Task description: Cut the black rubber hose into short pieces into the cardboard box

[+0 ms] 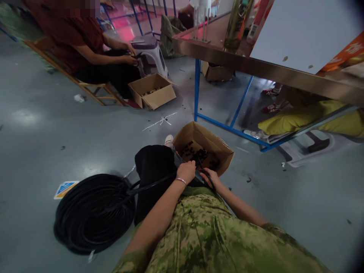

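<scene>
My left hand (187,171) is closed around a black cable (150,184) that runs left to a large coil of black cable (93,212) on the floor. A thin bracelet sits on that wrist. My right hand (211,178) is closed on the same cable just beside the left, and a loop of it curls over the fingers. Both hands rest over my lap, right at the near edge of an open cardboard box (218,146) holding several small black pieces. My black-clad knee (153,167) lies under the cable.
Another person sits on a wooden chair (85,85) at the back left, their hands working over a second cardboard box (153,91). A steel table with blue legs (196,89) stands to the right. Someone's legs in yellow trousers (301,117) reach under it.
</scene>
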The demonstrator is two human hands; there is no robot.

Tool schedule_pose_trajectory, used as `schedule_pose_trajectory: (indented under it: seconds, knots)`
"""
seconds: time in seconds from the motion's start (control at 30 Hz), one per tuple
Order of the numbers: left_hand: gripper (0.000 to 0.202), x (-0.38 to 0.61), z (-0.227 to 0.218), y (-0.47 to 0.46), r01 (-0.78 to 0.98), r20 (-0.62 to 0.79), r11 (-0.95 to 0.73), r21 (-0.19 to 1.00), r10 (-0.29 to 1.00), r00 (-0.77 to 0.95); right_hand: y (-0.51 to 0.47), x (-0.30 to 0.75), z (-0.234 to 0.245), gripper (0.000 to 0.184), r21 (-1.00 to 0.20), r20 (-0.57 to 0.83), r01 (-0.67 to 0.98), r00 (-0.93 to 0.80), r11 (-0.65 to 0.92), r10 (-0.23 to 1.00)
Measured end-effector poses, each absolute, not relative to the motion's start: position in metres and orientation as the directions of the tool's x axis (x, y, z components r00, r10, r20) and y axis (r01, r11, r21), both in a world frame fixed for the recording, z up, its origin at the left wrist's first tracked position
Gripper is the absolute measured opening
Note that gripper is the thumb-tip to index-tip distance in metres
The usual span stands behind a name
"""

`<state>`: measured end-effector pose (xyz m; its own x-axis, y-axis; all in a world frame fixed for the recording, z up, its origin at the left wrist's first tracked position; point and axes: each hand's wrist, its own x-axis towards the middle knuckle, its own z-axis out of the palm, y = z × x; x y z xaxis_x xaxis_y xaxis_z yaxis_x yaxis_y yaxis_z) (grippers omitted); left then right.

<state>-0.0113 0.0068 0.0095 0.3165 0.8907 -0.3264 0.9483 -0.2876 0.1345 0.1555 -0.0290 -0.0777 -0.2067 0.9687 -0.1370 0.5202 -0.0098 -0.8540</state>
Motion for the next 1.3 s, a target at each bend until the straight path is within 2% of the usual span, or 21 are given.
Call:
schedule_pose_trajectory:
  seconds: [0.23,0.43,0.87,1.17,1.3]
  knots:
    - [0.027,-0.013,0.015,0.007,0.945,-0.310,-0.295,0.143,0.893,0.326,-0.027,0.158,-0.074,0.036,-0.884,-0.193,0.462,-0.232,-0.066,0.953]
    - [0.025,-0.014,0.019,0.006,0.926,-0.295,-0.341,0.163,0.879,0.375,-0.018,0.160,-0.060,0.045,-0.911,-0.206,0.405,-0.302,-0.070,0.931]
    - [0.027,-0.012,0.016,0.007,0.940,-0.273,-0.301,0.158,0.902,0.335,-0.029,0.154,-0.062,0.040,-0.891,-0.086,0.453,-0.212,0.020,0.973]
    - [0.028,-0.012,0.015,0.009,0.945,-0.303,-0.286,0.157,0.897,0.321,-0.021,0.152,-0.066,0.041,-0.902,-0.218,0.416,-0.220,-0.111,0.951]
    - [0.027,-0.013,0.013,0.008,0.923,-0.293,-0.342,0.177,0.877,0.381,-0.017,0.152,-0.065,0.039,-0.909,-0.180,0.411,-0.259,-0.061,0.949]
